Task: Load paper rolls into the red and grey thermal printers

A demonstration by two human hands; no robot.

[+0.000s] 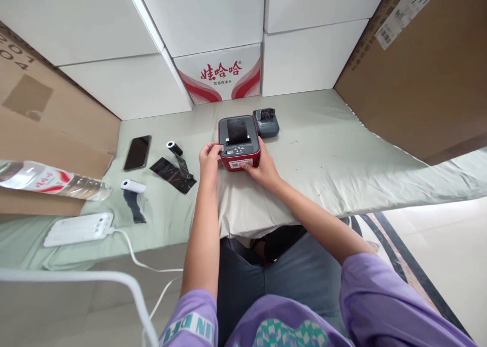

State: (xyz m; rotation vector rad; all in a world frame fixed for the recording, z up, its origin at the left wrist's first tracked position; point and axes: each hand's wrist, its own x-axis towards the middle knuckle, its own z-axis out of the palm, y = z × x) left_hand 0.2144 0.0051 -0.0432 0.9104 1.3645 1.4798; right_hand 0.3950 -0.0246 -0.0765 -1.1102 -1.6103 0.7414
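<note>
A red and black label printer (239,149) stands on the cloth-covered table in front of me, its dark top window facing up and a white label on its front. My right hand (263,167) is closed round its right front corner, with the thumb on the front label. At the left front corner, my left hand (210,159) grips the printer's edge with bent fingers; some fingertips are hidden. Just behind and to the right sits a smaller dark grey printer (267,124), close against the red one, with a black strip at its top.
Left of the printer lie a black label sheet (173,175), two small rolls (133,186) with dark strips, a phone (137,152) and a white power bank (79,229) with a cable. A water bottle (53,179) is at far left. White boxes (220,75) and cardboard cartons (418,83) enclose the table.
</note>
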